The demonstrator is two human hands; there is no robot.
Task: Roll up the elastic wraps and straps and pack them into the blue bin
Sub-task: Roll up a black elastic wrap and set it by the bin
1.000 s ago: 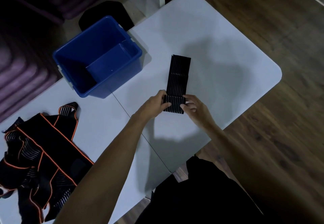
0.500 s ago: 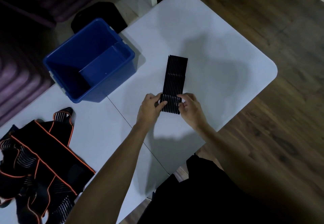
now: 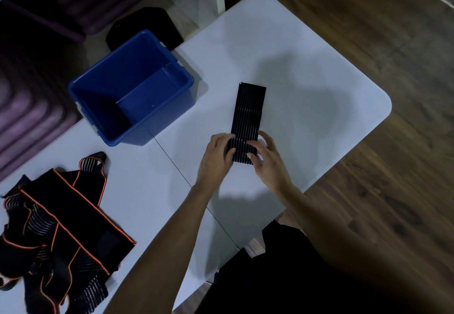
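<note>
A black ribbed elastic strap (image 3: pixel 249 110) lies flat on the white table (image 3: pixel 307 87), running away from me. Its near end is curled into a small roll. My left hand (image 3: pixel 216 159) pinches the roll's left side and my right hand (image 3: pixel 266 159) pinches its right side, fingers curled over it. The blue bin (image 3: pixel 103 92) stands to the left of the strap, with nothing visible inside it. A heap of black wraps with orange trim (image 3: pixel 56 230) lies at the table's near left.
The table's rounded right corner (image 3: pixel 385 100) and near edge drop to a wooden floor (image 3: pixel 393 31). A seam (image 3: pixel 181 176) crosses the tabletop. Purple cushions (image 3: pixel 29 107) and a black object (image 3: pixel 145 26) sit beyond the bin, off the table.
Both hands have rolled the strap's near end a little further away from me, so the flat part is shorter. The bin and the wrap heap have not moved on the table.
</note>
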